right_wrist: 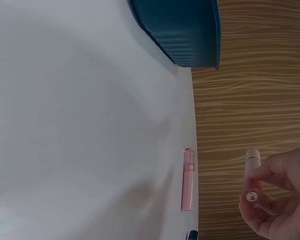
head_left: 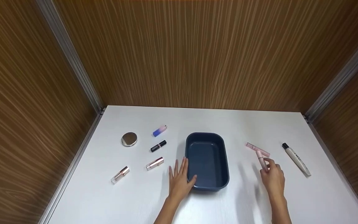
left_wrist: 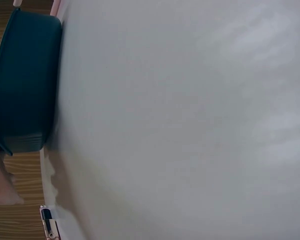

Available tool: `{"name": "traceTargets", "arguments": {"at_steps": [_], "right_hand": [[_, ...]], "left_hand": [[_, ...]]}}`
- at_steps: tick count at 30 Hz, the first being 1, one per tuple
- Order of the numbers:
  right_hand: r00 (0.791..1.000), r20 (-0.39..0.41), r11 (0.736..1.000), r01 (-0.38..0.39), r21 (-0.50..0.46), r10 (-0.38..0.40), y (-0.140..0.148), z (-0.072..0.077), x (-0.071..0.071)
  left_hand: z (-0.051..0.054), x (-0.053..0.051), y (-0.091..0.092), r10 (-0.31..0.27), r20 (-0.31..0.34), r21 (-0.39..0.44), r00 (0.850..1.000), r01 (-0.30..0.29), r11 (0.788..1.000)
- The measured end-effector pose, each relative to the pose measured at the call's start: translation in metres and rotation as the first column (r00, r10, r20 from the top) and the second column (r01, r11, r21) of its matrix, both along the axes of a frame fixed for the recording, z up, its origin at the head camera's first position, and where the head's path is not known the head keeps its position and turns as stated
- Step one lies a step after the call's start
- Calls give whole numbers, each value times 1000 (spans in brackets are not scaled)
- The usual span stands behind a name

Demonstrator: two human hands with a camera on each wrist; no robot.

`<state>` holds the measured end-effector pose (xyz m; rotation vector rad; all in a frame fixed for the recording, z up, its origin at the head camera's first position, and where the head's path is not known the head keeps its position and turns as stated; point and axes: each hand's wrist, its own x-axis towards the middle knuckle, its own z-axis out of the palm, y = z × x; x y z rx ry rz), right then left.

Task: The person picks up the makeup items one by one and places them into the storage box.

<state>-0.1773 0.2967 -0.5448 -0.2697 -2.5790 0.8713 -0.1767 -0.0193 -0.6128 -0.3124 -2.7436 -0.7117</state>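
My right hand (head_left: 273, 180) pinches a pale pink lip gloss tube (head_left: 260, 158) between thumb and fingers, raised over the table. In the right wrist view a round label shows on the near end of this tube (right_wrist: 252, 182). A second, slimmer pink lip gloss tube (head_left: 257, 149) lies on the table just beyond it. With fingers straight and spread, my left hand (head_left: 179, 184) touches the left rim of a dark blue rectangular basin (head_left: 226, 161); its thumb reaches over the near left corner. Nothing lies inside the basin.
Left of the basin lie a round compact (head_left: 129, 139), a blue-pink lipstick (head_left: 159, 131), a black lipstick (head_left: 158, 146) and two clear-and-rose-gold lipsticks (head_left: 155, 163). A white tube with a black cap (head_left: 296, 159) lies at the right. Wood-grain panels (head_left: 179, 56) enclose the white table.
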Motion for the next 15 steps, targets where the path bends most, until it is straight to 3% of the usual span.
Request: {"name": "traceTargets", "arguments": {"at_steps": [15], "right_hand": [[999,-14,999,-41,-8,41,-11,3,1]], "left_hand": [[-1,-1,0,4,-15,-15,1000,-5,1000]]}}
